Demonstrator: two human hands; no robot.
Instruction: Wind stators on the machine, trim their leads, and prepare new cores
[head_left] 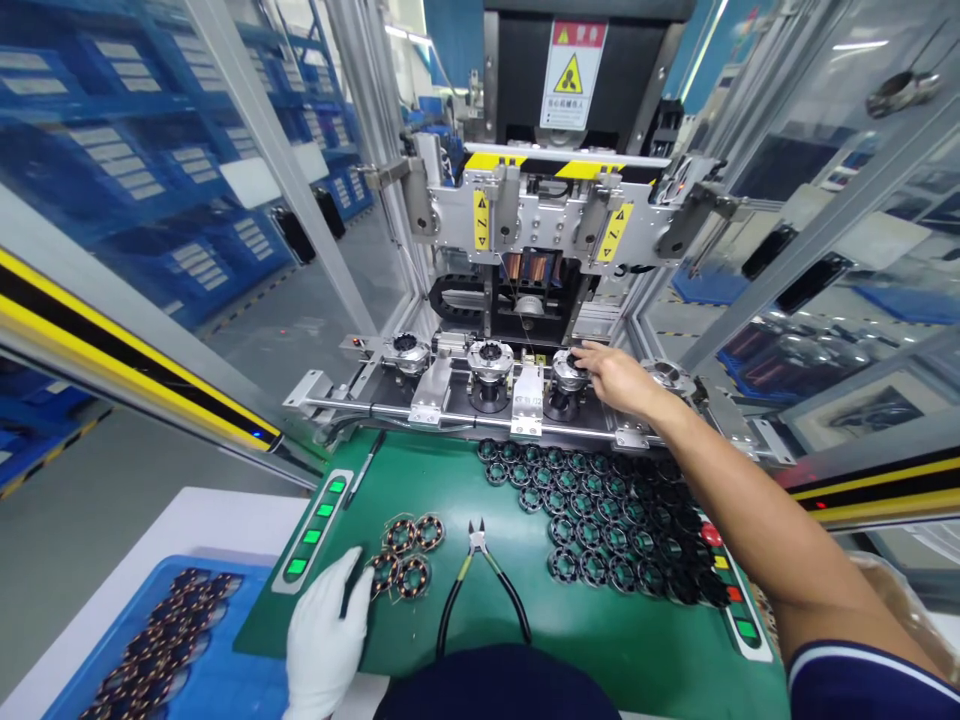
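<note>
My right hand (619, 380) reaches to the third holder of the winding machine, its bare fingers on a black stator core (574, 360) seated there. The fingertips partly cover that core. My left hand (326, 630), in a white glove, is low at the left with thumb and fingers apart. It is beside several copper-wound stators (412, 577) on the green work surface (480, 500); whether the fingertips touch the nearest one I cannot tell. Black-handled side cutters (478, 540) lie with handles spread between the wound stators and rows of black stator cores (592, 530).
Other holders (490, 355) line the machine's rail, one with a bright metal top (667, 375). A blue tray (232, 640) of wound stators stands lower left. Button panels (319, 525) flank the surface. A pen-like tool (365, 470) lies upper left. Yellow-black guards (142, 355) border the sides.
</note>
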